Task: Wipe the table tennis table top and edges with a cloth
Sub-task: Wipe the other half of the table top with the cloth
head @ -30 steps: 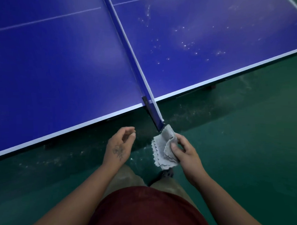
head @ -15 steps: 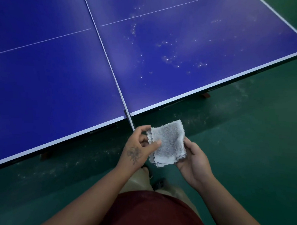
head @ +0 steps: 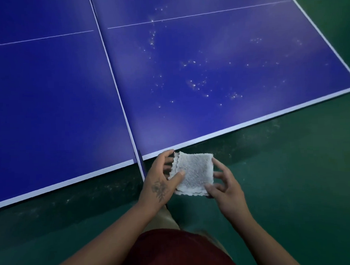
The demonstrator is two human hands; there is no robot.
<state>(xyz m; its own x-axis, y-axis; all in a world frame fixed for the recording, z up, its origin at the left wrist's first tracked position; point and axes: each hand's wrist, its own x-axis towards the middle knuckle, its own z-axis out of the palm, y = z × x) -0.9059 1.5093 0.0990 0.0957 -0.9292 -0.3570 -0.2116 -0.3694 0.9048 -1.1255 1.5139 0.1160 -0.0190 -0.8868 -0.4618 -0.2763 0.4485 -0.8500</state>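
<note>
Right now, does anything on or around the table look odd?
White specks litter the right half of the table top; the left half looks clean. Pale dust streaks the floor below its edge. The cloth is held off the table.

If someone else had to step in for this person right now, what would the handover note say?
Hands: the left hand pinches the left side of the folded grey cloth, thumb on top. The right hand holds its right edge.
Where: the cloth is held in the air just off the near edge of the table, beside the net.
Done: the cloth is folded into a pad. No wiped area can be seen, and white specks dot the right half.
Left: wipe the whole top, then the edges.
</note>
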